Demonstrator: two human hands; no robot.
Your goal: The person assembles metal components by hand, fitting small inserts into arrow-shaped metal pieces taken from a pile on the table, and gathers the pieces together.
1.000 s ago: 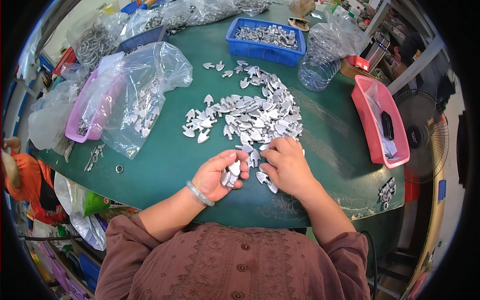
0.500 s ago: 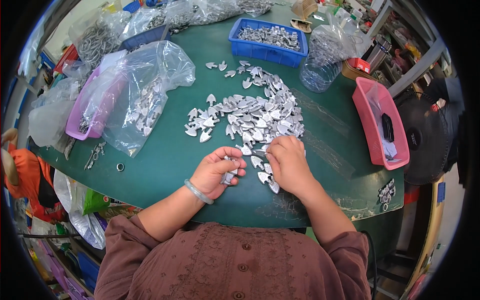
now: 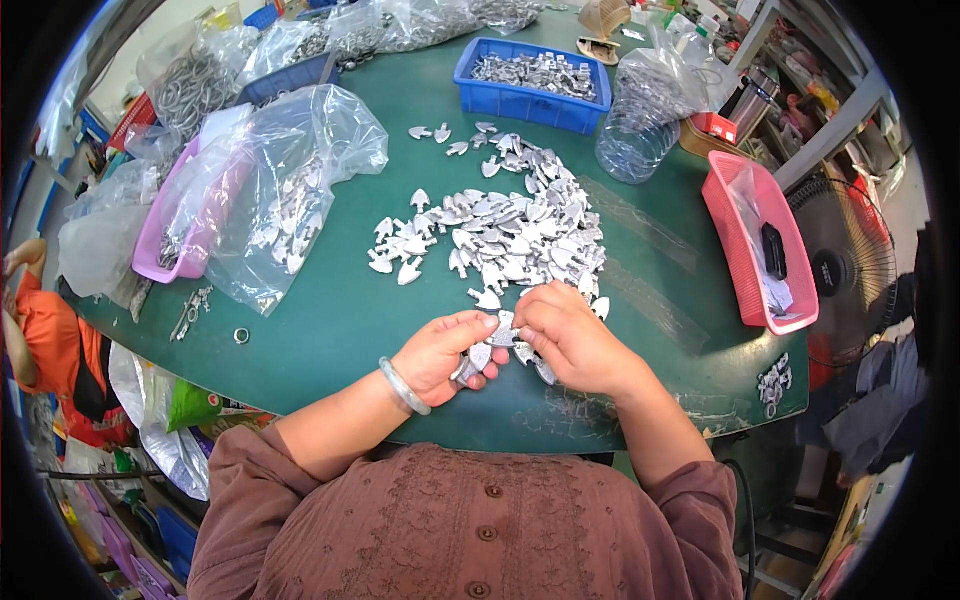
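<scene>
My left hand [image 3: 436,357] is closed on several silver, arrowhead-shaped metal pieces [image 3: 479,356], which stick out past its fingers. One more such piece [image 3: 505,329] is pinched between the left thumb and the fingertips of my right hand [image 3: 575,340]. The two hands meet just in front of a large loose heap [image 3: 530,235] of the same pieces on the green table. A loose piece [image 3: 485,299] lies just beyond the left fingers, and others are partly covered by the right hand.
A blue bin [image 3: 535,88] of small metal parts stands at the back, beside a clear plastic jar [image 3: 637,150]. To the right is a pink basket [image 3: 722,225]; to the left, a purple basket [image 3: 158,230] and a clear bag [image 3: 325,150] of pieces. A person in orange [image 3: 55,335] is at far left.
My right hand has come left and slightly nearer, meeting my left hand, with a metal piece now between them. My left hand has shifted slightly right. Behind the fan, a person's dark clothing has moved.
</scene>
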